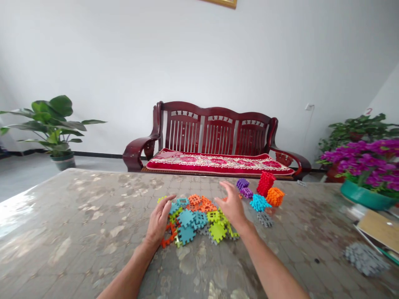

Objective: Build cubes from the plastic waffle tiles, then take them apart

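Flanking a loose pile of interlocking plastic pieces (187, 220), both hands are working at mid-table. The left hand (158, 220) is lying along the pile's left edge, its visible fingers stretching forward, uncurled; contact with a piece: cannot tell. The right hand (233, 207) is reaching in at the right edge, thumb and fingers spreading apart. Pile is sitting on the patterned tabletop (102, 232), mixing teal, lime, orange and grey. Just beyond the right hand, a red stack (266, 184) is standing beside an orange stack (275, 197) and a blue stack (259, 202).
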`<state>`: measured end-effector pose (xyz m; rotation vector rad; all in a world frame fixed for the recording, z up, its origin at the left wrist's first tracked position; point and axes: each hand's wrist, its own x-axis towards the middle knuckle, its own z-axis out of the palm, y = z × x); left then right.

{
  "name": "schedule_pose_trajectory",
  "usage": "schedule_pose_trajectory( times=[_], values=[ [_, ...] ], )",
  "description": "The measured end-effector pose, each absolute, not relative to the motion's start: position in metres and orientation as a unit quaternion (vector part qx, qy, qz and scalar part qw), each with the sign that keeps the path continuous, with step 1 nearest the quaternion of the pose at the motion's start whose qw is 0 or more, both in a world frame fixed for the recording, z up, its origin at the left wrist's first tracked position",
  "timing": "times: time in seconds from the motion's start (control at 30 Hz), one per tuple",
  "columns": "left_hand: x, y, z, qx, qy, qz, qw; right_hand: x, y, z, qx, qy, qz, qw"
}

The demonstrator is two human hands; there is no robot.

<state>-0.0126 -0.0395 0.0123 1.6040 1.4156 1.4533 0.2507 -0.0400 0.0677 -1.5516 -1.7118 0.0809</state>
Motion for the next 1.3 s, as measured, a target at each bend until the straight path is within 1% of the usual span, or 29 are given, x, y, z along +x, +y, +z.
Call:
schedule_pose_trajectory(
  times=[0.07, 0.17, 0.27, 0.33, 0.4, 0.7, 0.8, 0.9, 0.93, 0.97, 1.03, 1.13, 1.3],
  values=[
    [-0.012, -0.038, 0.012, 0.610, 0.529, 0.525, 0.269, 0.295, -0.041, 0.066, -0.684, -0.637, -0.043, 0.352],
    [-0.011, -0.036, 0.011, 0.624, 0.534, 0.508, 0.261, 0.353, -0.042, 0.062, -0.788, -0.565, -0.084, 0.228],
    [-0.010, -0.034, 0.010, 0.622, 0.543, 0.505, 0.252, 0.389, -0.038, 0.054, -0.821, -0.553, -0.048, 0.134],
    [-0.011, -0.034, 0.010, 0.619, 0.548, 0.505, 0.248, 0.402, -0.032, 0.048, -0.820, -0.561, 0.002, 0.108],
    [-0.011, -0.034, 0.010, 0.615, 0.553, 0.505, 0.249, 0.407, -0.026, 0.042, -0.818, -0.565, 0.036, 0.102],
    [-0.013, -0.030, 0.004, 0.598, 0.566, 0.512, 0.247, 0.405, -0.025, 0.039, -0.803, -0.585, 0.031, 0.108],
    [-0.013, -0.031, 0.004, 0.592, 0.563, 0.523, 0.245, 0.391, -0.029, 0.044, -0.782, -0.603, 0.036, 0.153],
    [-0.012, -0.031, 0.005, 0.581, 0.559, 0.536, 0.250, 0.357, -0.031, 0.051, -0.723, -0.628, 0.095, 0.271],
    [-0.012, -0.031, 0.005, 0.578, 0.558, 0.539, 0.252, 0.342, -0.031, 0.054, -0.698, -0.631, 0.131, 0.311],
    [-0.012, -0.032, 0.006, 0.575, 0.557, 0.542, 0.255, 0.325, -0.031, 0.056, -0.671, -0.639, 0.177, 0.330],
    [-0.012, -0.032, 0.006, 0.572, 0.555, 0.545, 0.261, 0.290, -0.032, 0.061, -0.629, -0.653, 0.246, 0.343],
    [-0.013, -0.034, 0.008, 0.565, 0.557, 0.549, 0.265, 0.239, -0.031, 0.065, -0.575, -0.669, 0.310, 0.354],
    [-0.013, -0.036, 0.012, 0.555, 0.554, 0.563, 0.260, 0.179, -0.022, 0.066, -0.540, -0.681, 0.335, 0.365]
  ],
)
